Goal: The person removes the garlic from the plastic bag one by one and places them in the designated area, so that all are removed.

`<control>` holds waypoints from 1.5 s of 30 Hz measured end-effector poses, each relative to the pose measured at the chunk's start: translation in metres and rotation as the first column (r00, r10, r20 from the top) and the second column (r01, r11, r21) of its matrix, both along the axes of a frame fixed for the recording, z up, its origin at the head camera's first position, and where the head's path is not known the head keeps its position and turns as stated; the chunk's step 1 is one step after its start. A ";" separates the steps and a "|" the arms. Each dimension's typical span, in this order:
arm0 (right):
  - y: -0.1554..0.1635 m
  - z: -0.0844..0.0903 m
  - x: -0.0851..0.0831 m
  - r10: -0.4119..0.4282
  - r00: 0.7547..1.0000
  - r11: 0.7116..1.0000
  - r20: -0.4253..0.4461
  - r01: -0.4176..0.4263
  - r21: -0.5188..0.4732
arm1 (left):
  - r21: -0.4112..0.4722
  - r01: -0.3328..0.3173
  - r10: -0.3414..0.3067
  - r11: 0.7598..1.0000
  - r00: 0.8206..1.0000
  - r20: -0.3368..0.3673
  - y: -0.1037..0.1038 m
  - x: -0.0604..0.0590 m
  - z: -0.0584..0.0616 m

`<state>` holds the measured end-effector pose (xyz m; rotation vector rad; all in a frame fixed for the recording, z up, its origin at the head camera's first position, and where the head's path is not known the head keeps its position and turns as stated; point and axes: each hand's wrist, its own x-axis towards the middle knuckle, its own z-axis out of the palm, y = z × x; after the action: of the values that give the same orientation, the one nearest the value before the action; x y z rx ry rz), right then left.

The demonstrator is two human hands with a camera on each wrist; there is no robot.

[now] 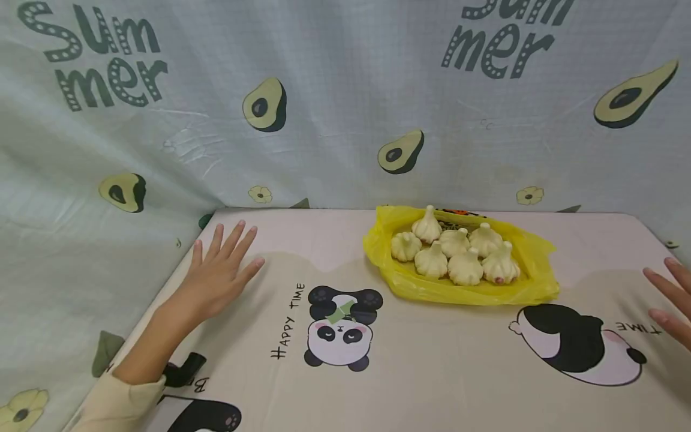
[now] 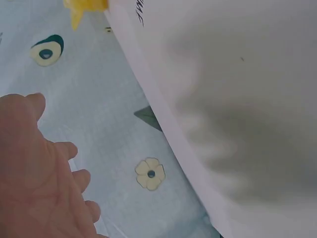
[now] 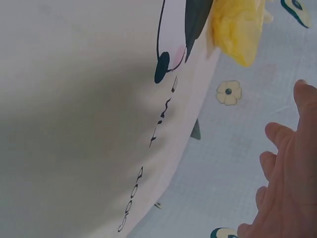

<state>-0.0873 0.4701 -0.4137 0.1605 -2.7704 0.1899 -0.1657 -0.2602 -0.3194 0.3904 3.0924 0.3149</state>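
Observation:
Several garlic bulbs (image 1: 466,267) lie together in a yellow plastic bag (image 1: 415,291) with its mouth spread wide, at the back of the table right of centre. My left hand (image 1: 220,276) is held over the table's left side, fingers straight and spread, holding nothing. At the right edge of the head view my right hand (image 1: 675,300) is partly cut off; its fingers are extended and apart from the bag. The right wrist view shows that hand (image 3: 287,173) with nothing in it, and a corner of the yellow bag (image 3: 237,29) beyond.
The table (image 1: 421,372) has a pale cover printed with pandas and lettering. Behind and to the left hangs a light curtain (image 1: 335,72) with avocado prints. A small black object or print (image 1: 185,369) shows beside the left forearm.

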 end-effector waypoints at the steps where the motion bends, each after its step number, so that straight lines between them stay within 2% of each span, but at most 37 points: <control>1: 0.000 0.000 0.001 0.005 1.000 1.000 0.004 -0.005 0.006 | 0.005 0.005 -0.005 1.000 1.000 0.001 0.003 -0.001 0.000; 5: -0.007 0.003 0.001 0.063 0.998 0.997 -0.031 -0.062 0.038 | 0.037 0.037 -0.037 0.999 0.999 0.001 0.016 -0.003 0.000; 11: -0.027 0.020 -0.003 0.108 0.994 0.989 -0.010 -0.107 0.105 | 0.086 0.087 -0.086 0.992 0.996 -0.013 0.033 -0.004 0.001; 19: -0.058 0.039 -0.009 0.190 0.982 0.980 0.009 -0.189 -0.057 | 0.213 0.180 -0.181 0.960 0.983 -0.015 0.064 -0.011 0.008; 23: -0.071 0.044 -0.019 0.171 0.974 0.982 0.148 -0.156 -0.108 | 0.282 0.215 -0.220 0.935 0.975 -0.014 0.078 -0.015 0.012; 27: -0.077 0.046 -0.030 0.143 0.953 0.984 0.267 -0.108 -0.142 | 0.342 0.253 -0.270 0.905 0.963 0.002 0.094 -0.019 0.016; 30: -0.080 0.046 -0.039 0.143 0.931 0.982 0.335 -0.092 -0.164 | 0.374 0.298 -0.323 0.878 0.946 0.005 0.105 -0.025 0.017; 34: -0.085 0.050 -0.047 0.144 0.897 0.982 0.419 -0.076 -0.174 | 0.397 0.369 -0.404 0.841 0.915 0.005 0.119 -0.034 0.014; 39: -0.091 0.053 -0.058 0.164 0.866 0.973 0.472 -0.064 -0.222 | 0.415 0.437 -0.492 0.798 0.870 0.030 0.134 -0.042 0.012; 42: -0.092 0.052 -0.068 0.233 0.831 0.938 0.506 -0.054 -0.342 | 0.438 0.443 -0.518 0.782 0.854 0.060 0.143 -0.047 0.014; 45: -0.090 0.051 -0.080 0.314 0.790 0.885 0.527 -0.043 -0.463 | 0.459 0.434 -0.528 0.775 0.844 0.092 0.154 -0.052 0.017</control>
<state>-0.1671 0.3803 -0.3622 0.2998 -3.2212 1.0703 -0.2178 -0.1063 -0.3022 1.0592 2.5559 0.9378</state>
